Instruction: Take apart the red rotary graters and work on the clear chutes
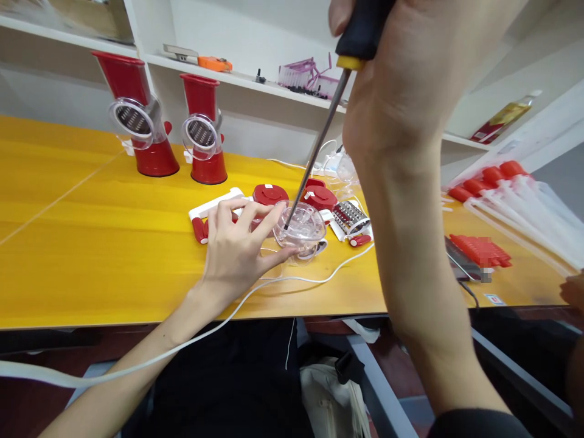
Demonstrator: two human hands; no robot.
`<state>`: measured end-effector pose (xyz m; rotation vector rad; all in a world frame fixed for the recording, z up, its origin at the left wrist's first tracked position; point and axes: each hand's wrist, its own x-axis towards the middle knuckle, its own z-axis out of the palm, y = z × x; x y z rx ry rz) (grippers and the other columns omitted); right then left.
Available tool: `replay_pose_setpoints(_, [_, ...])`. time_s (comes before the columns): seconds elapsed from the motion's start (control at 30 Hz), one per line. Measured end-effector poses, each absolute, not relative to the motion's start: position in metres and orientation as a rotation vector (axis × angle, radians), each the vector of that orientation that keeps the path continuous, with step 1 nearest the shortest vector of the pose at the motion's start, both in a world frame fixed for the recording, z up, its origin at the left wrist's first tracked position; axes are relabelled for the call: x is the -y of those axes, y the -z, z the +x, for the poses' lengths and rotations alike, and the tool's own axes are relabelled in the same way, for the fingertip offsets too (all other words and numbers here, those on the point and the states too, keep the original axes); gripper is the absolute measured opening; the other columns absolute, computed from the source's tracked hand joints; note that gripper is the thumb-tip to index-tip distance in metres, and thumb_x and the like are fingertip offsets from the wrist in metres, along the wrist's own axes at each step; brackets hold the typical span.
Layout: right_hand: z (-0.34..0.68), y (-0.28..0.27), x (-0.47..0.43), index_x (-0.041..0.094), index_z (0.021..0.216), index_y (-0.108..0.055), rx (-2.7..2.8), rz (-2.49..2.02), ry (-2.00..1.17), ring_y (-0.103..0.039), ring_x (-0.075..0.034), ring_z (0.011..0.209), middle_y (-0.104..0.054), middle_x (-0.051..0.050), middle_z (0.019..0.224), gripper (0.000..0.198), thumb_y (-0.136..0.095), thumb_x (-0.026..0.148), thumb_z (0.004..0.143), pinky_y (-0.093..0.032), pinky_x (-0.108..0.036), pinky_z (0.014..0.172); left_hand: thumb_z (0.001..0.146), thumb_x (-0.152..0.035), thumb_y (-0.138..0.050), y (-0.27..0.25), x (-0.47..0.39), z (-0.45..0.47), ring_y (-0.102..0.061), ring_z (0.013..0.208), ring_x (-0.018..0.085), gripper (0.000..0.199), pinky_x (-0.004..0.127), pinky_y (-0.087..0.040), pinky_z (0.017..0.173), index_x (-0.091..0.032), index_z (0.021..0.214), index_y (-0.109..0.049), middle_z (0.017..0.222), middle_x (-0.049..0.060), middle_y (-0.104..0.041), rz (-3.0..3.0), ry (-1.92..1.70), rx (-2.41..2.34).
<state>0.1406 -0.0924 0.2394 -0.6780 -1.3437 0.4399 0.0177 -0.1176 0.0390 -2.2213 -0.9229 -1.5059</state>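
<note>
My right hand, raised high and close to the camera, grips a screwdriver by its black and yellow handle. The long metal shaft slants down to the left, its dark tip inside a clear plastic part. My left hand is closed on the left side of that round part, thumb at the front and fingers behind. Whether a screw sits under the tip is too small to tell. Around the clear part lie red round bases, a white crank with a red knob, and a metal grater drum.
Two assembled red rotary graters stand at the back left. A white cable runs across the table's front. To the right lie red handles and bagged red-capped parts. Another person's hand shows at the right edge.
</note>
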Motion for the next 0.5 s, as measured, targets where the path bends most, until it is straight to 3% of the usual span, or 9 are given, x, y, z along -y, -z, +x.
replay_pose_setpoints(0.03, [0.141, -0.239, 0.089, 0.007, 0.061, -0.034, 1.335, -0.645, -0.396, -0.046, 0.008, 0.051, -0.036, 0.004, 0.055, 0.039, -0.016, 0.04, 0.072, -0.031, -0.014, 0.066, 0.089, -0.068, -0.068, -0.039, 0.117, 0.017, -0.058, 0.103, 0.031, 0.06, 0.047, -0.045, 0.088, -0.027, 0.132, -0.068, 0.108, 0.009, -0.075, -2.222, 1.506, 0.912])
replay_pose_setpoints(0.1, [0.142, -0.239, 0.082, 0.014, 0.068, -0.028, 1.314, -0.54, -0.341, -0.043, 0.009, 0.051, -0.033, 0.007, 0.054, 0.025, -0.022, 0.038, 0.072, -0.028, -0.014, 0.062, 0.09, -0.067, -0.067, -0.038, 0.115, 0.016, -0.058, 0.103, 0.03, 0.058, 0.047, -0.046, 0.088, -0.027, 0.132, -0.068, 0.107, 0.008, -0.075, -2.226, 1.506, 0.894])
replay_pose_setpoints(0.27, [0.14, -0.241, 0.083, 0.014, 0.083, -0.022, 1.188, -0.382, -0.43, -0.045, 0.008, 0.054, -0.033, 0.01, 0.057, 0.013, -0.018, 0.026, 0.082, -0.019, -0.013, 0.063, 0.091, -0.062, -0.068, -0.041, 0.113, 0.013, -0.056, 0.101, 0.028, 0.056, 0.046, -0.049, 0.093, -0.023, 0.131, -0.068, 0.106, 0.009, -0.072, -2.328, 1.506, 0.874])
replay_pose_setpoints(0.5, [0.13, -0.241, 0.095, 0.011, 0.08, -0.02, 1.086, -0.258, -0.83, -0.04, 0.007, 0.051, -0.027, 0.004, 0.059, 0.036, 0.001, 0.039, 0.091, -0.006, -0.013, 0.064, 0.091, -0.049, -0.074, -0.046, 0.111, 0.009, -0.055, 0.098, 0.025, 0.049, 0.043, -0.052, 0.092, -0.022, 0.131, -0.064, 0.105, 0.007, -0.066, -2.526, 1.579, 0.77])
